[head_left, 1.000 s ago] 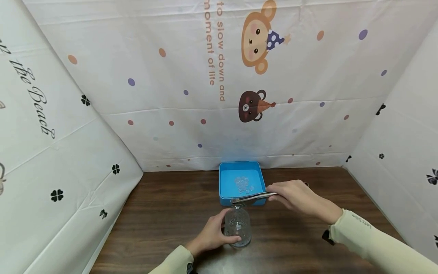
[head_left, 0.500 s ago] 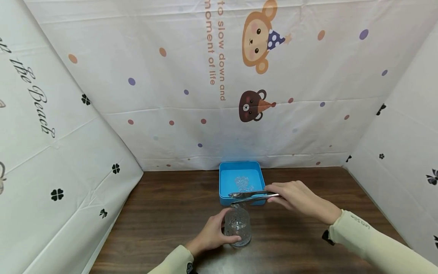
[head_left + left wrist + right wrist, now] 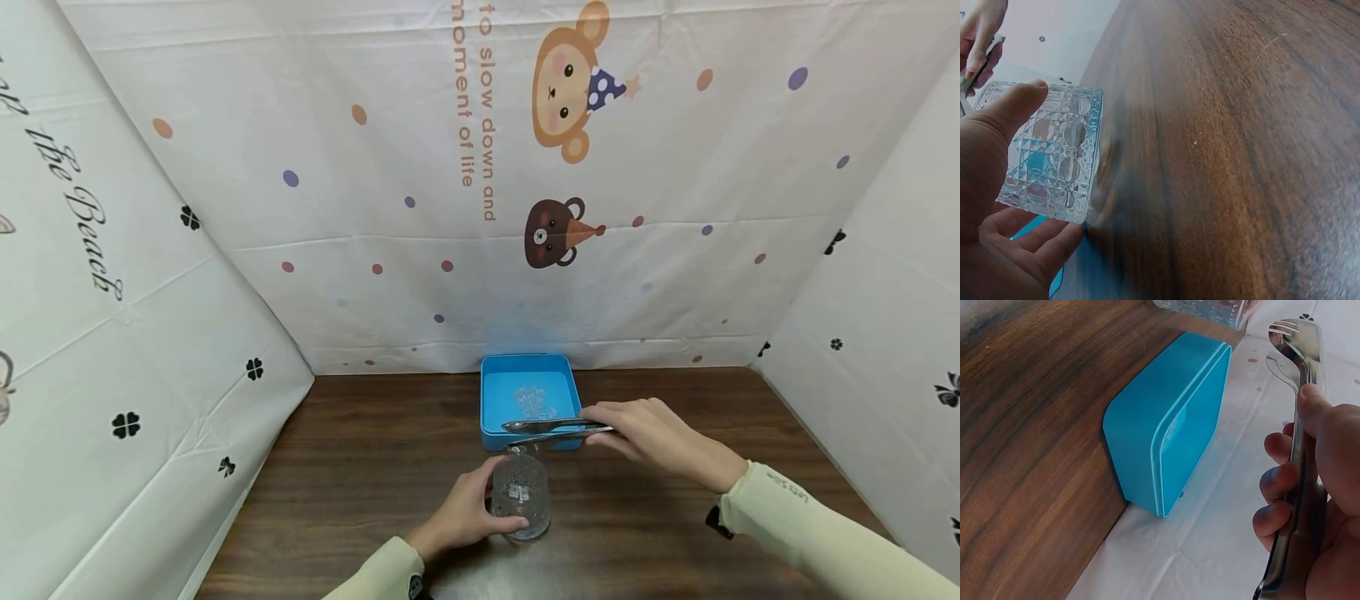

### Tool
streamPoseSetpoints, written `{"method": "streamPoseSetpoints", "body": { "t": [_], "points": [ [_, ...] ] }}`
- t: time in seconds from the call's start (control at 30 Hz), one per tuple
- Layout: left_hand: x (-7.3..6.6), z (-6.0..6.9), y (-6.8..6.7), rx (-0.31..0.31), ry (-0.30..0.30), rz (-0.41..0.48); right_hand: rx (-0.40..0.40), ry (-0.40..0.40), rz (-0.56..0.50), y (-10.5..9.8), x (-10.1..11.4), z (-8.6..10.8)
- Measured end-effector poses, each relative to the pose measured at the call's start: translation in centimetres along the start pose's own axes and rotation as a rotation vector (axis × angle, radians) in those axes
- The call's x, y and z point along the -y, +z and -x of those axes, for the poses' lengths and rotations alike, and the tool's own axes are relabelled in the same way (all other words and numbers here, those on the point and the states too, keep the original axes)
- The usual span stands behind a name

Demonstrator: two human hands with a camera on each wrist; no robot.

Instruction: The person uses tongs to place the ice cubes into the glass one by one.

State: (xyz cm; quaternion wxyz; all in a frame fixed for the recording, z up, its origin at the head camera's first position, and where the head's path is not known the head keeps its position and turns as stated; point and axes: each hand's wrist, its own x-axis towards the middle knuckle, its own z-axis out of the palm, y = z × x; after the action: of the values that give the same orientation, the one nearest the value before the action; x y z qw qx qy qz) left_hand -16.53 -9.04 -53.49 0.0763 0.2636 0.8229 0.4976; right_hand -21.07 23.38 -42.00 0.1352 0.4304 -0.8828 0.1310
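My left hand (image 3: 467, 510) grips a clear cut-glass tumbler (image 3: 528, 504) from its left side. Thumb and fingers lie on opposite sides of the tumbler (image 3: 1054, 150) in the left wrist view. My right hand (image 3: 643, 429) holds metal tongs (image 3: 543, 426) level, their tips over the tumbler's mouth. The two arms of the tongs stand a little apart. In the right wrist view the tongs (image 3: 1300, 356) show a spoon-shaped tip and a slotted tip, with nothing plainly seen between them. Small clear pieces seem to lie inside the tumbler, hard to make out through the glass.
A blue square box (image 3: 491, 379) stands behind the tumbler, against the printed white cloth (image 3: 420, 292). Several clear, ice-like pieces (image 3: 530, 400) lie in it. Dark wood table (image 3: 360, 467) spreads all around, and white cloth walls rise on both sides.
The arms of the tongs, together one second ago, have parted over the tumbler, and the upper one has risen. My left hand and the tumbler stay in place.
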Motion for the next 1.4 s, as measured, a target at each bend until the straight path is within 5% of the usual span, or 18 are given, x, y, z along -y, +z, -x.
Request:
{"method": "streamPoseSetpoints", "body": {
  "t": [0.37,1.4],
  "points": [
    [0.2,-0.1,-0.1,0.033,-0.059,-0.004,0.024,0.034,0.026,-0.1,-1.4,-0.8],
    [0.3,-0.1,-0.1,0.028,-0.027,-0.001,0.130,0.155,0.108,0.6,-7.8,-6.8]
  ]
}}
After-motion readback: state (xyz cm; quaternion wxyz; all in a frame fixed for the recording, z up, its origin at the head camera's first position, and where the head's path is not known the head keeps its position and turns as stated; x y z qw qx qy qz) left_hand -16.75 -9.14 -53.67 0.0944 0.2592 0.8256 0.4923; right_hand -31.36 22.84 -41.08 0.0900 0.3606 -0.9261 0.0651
